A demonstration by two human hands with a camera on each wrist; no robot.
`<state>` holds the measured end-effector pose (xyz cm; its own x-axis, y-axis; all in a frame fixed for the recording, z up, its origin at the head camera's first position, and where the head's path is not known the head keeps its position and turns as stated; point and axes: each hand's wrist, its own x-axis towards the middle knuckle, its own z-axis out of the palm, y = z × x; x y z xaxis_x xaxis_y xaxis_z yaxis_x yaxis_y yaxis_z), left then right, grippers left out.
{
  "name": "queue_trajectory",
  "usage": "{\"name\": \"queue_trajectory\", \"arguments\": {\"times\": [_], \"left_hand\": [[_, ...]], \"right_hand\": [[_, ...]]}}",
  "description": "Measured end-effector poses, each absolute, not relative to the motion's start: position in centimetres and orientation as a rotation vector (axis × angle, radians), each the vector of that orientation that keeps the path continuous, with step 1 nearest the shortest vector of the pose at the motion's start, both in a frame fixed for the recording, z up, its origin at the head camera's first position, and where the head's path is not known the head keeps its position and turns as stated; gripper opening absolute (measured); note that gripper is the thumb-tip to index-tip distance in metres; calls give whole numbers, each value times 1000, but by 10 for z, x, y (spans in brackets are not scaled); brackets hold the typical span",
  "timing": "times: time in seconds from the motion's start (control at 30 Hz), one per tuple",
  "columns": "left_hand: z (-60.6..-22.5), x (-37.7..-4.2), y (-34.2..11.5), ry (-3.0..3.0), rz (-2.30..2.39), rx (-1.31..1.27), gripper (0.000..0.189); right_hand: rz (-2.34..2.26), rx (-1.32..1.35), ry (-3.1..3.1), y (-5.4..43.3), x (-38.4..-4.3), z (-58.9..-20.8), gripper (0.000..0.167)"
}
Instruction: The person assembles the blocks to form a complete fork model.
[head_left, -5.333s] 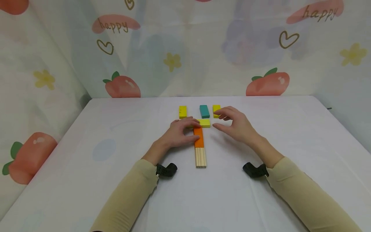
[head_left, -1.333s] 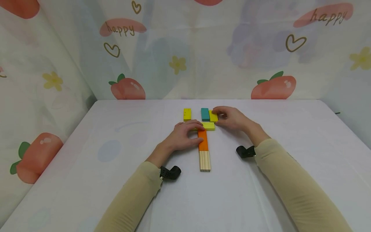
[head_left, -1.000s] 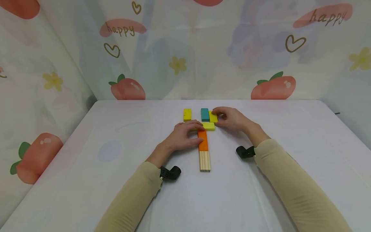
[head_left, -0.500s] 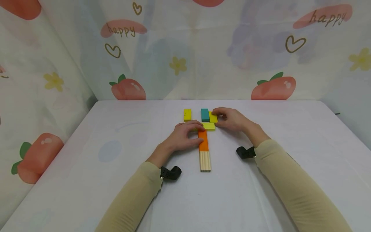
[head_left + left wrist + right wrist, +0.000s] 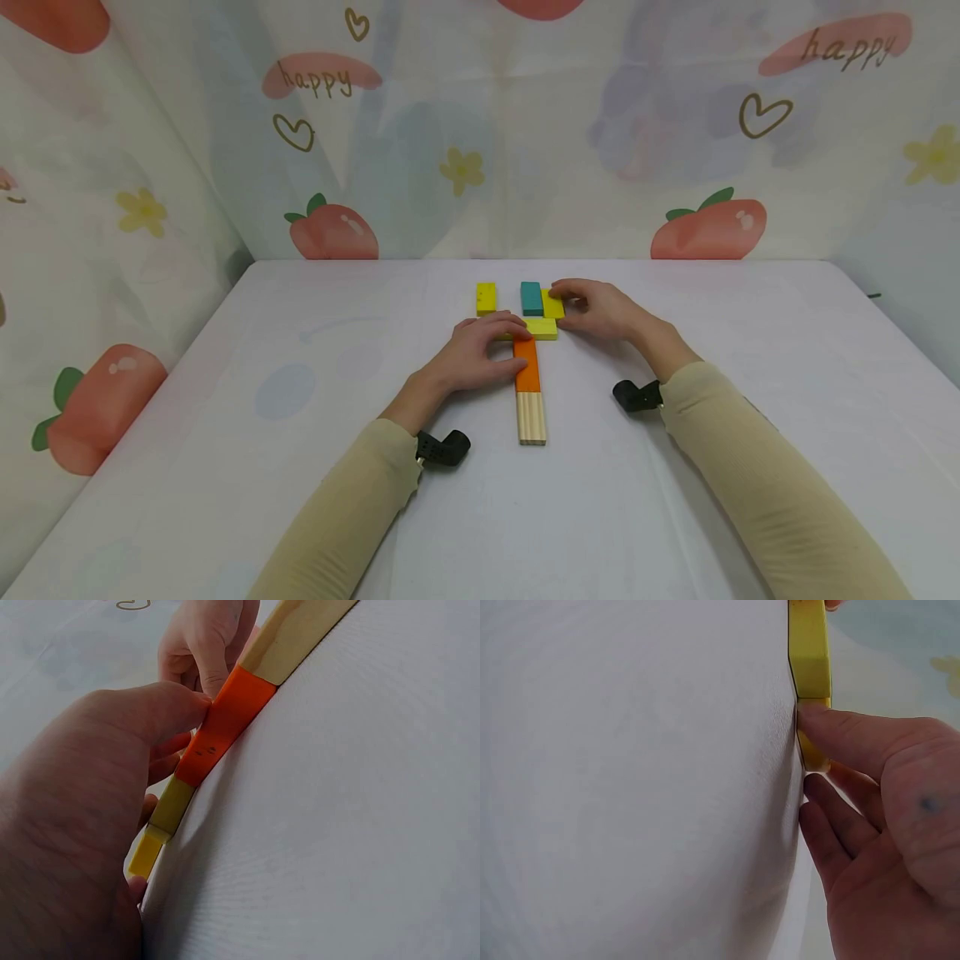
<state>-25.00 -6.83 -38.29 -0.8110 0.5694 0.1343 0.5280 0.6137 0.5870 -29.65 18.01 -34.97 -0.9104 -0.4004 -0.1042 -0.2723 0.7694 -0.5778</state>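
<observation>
In the head view, my left hand (image 5: 483,354) rests over the near side of a flat block layout. Its thumb touches the orange block (image 5: 528,367), and its fingers lie on a crosswise yellow block (image 5: 542,329), hiding that block's left part. My right hand (image 5: 600,310) pinches the right-hand yellow block (image 5: 552,305) between thumb and fingers. That block stands against the teal block (image 5: 531,298). A plain wood block (image 5: 532,418) continues the orange one toward me. In the right wrist view, the thumb presses the end of the pinched yellow block (image 5: 813,746).
Another yellow block (image 5: 486,297) stands at the back left, with a gap between it and the teal one. A white cloth covers the table (image 5: 675,517). A printed curtain (image 5: 555,167) rises behind the far edge. Black camera mounts (image 5: 444,448) sit on both wrists.
Since the earliest frame, my right hand has closed on the right-hand yellow block, which has moved left against the teal one. Over the last second both hands stay almost still.
</observation>
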Motion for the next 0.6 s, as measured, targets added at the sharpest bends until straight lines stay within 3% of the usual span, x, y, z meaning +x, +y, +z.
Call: {"name": "queue_trajectory", "arguments": {"times": [0.6], "left_hand": [[-385,-252,-70,2768,1149,1012,36]], "right_hand": [[-980,-471,2727,197,-279,-344,56]]}}
